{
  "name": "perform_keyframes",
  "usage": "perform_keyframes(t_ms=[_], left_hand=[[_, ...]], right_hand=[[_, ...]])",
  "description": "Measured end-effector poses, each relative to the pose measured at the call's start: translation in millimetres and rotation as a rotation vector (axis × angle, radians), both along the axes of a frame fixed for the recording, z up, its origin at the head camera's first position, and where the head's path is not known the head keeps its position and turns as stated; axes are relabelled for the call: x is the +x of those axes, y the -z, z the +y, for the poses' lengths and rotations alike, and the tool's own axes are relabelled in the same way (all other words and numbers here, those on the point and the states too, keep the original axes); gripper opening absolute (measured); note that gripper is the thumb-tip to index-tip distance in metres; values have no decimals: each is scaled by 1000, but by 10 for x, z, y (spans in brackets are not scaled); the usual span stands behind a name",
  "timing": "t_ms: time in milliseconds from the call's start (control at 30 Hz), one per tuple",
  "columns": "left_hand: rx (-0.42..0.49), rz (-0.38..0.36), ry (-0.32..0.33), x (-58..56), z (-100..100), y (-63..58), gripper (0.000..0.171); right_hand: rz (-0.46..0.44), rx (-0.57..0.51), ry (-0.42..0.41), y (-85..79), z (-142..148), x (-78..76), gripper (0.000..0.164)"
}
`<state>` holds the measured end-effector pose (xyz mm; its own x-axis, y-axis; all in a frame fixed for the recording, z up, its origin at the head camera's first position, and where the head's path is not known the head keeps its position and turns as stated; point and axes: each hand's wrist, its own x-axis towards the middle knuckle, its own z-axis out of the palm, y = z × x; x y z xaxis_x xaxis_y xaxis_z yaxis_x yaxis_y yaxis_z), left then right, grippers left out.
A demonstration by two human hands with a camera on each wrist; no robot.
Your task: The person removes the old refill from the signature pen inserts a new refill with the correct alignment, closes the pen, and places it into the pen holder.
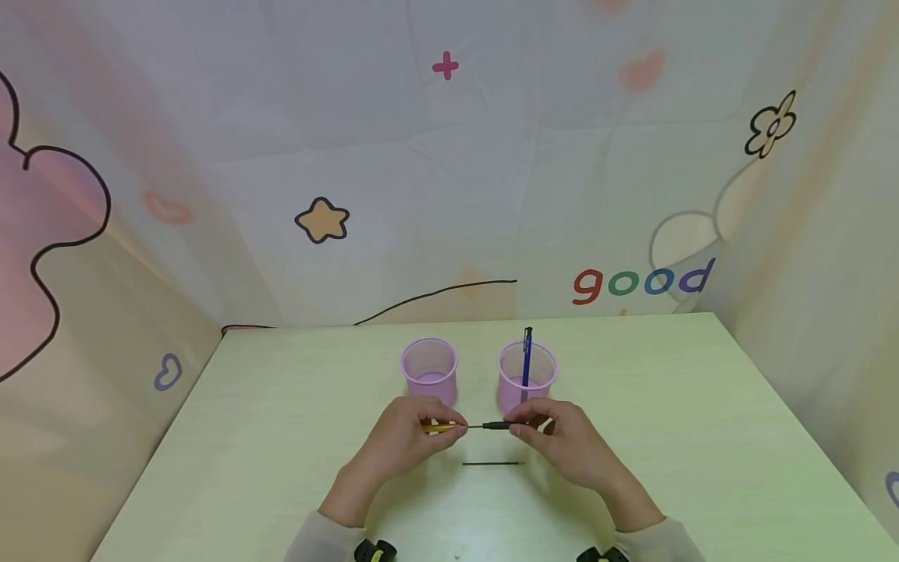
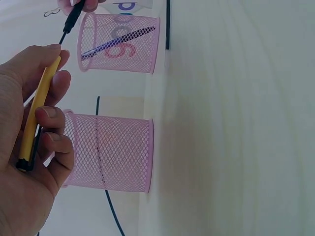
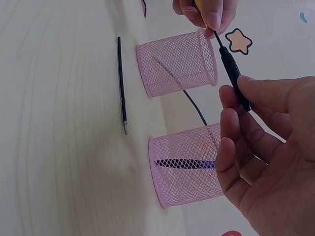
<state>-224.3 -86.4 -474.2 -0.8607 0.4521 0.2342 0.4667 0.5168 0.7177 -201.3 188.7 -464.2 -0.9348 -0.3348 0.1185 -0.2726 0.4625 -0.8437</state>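
Observation:
My left hand (image 1: 414, 431) grips the yellow pen barrel (image 2: 35, 110), its black clip end lying toward the palm. In my right hand (image 1: 562, 437), thumb and fingers pinch the pen's black front section (image 3: 231, 71). A thin refill (image 3: 218, 39) bridges the gap between the two parts, so barrel and front section are apart but in line. Below the hands, a loose black refill (image 1: 492, 464) with a metal tip lies flat on the table. Both hands are held above the tabletop, in front of two pink mesh cups.
The left pink mesh pen cup (image 1: 430, 382) stands behind my left hand. A blue pen (image 1: 527, 359) leans upright in the right pink mesh pen cup (image 1: 502, 390). The pale wooden table (image 1: 246, 437) meets a printed curtain (image 1: 393, 156) at its back and sides.

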Motion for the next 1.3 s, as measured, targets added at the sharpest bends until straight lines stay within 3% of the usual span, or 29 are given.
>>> perform_keyframes(t_ms=[400,1300], left_hand=[[-17,-23,-30,-9,6,15,7],[-28,-46,-9,-2,25,0,9]], right_hand=[[-21,-8,-5,0,-19,4,8],[10,-25,-29,30,-95,-10,8]])
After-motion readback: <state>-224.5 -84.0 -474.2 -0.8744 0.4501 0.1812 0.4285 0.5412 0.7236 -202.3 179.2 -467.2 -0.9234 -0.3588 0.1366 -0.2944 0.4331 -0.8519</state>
